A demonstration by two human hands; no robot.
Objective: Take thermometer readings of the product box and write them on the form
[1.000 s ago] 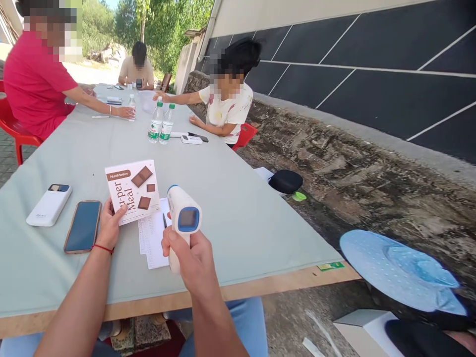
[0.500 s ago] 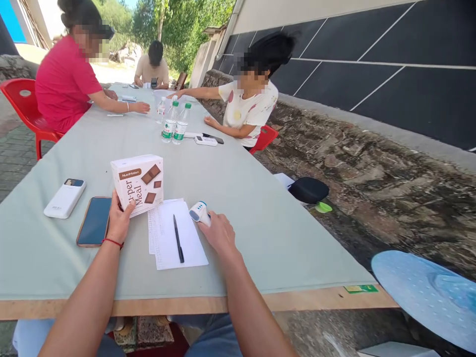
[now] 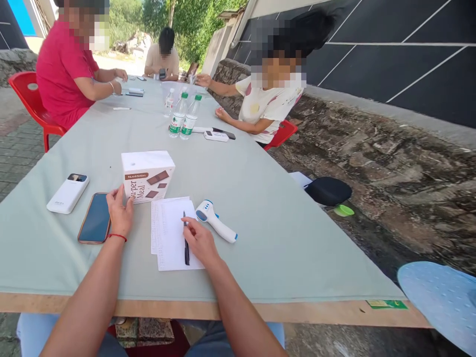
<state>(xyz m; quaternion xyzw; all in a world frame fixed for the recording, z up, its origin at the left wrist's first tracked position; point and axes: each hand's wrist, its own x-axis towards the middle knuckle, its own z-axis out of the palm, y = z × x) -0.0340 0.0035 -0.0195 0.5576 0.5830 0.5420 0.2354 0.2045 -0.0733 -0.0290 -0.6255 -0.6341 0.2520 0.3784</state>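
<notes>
A white box (image 3: 148, 173) with brown chocolate pictures and the words NutriMotion rests on the table, just behind the papers. My left hand (image 3: 122, 212) grips its lower left corner, thumb on the front face. Over the white papers (image 3: 169, 243), my right hand (image 3: 201, 241) has its fingertips closed on the upper part of a black pen (image 3: 186, 250), which still lies along the sheet. Right of that hand a white and blue infrared thermometer (image 3: 219, 225) lies on its side. Beside my left hand is a dark-screened phone (image 3: 94, 220) with an orange edge.
A white power bank (image 3: 69, 193) lies at the left. Green-capped water bottles (image 3: 185, 119) stand mid-table, near a white device (image 3: 216, 136). One person (image 3: 67, 74) sits at the left, another (image 3: 269, 99) at the right, a third (image 3: 162, 57) at the far end.
My right hand has let go of the thermometer and moved left to the pen. The box has been lowered onto the table. The left-side person has drawn an arm back.
</notes>
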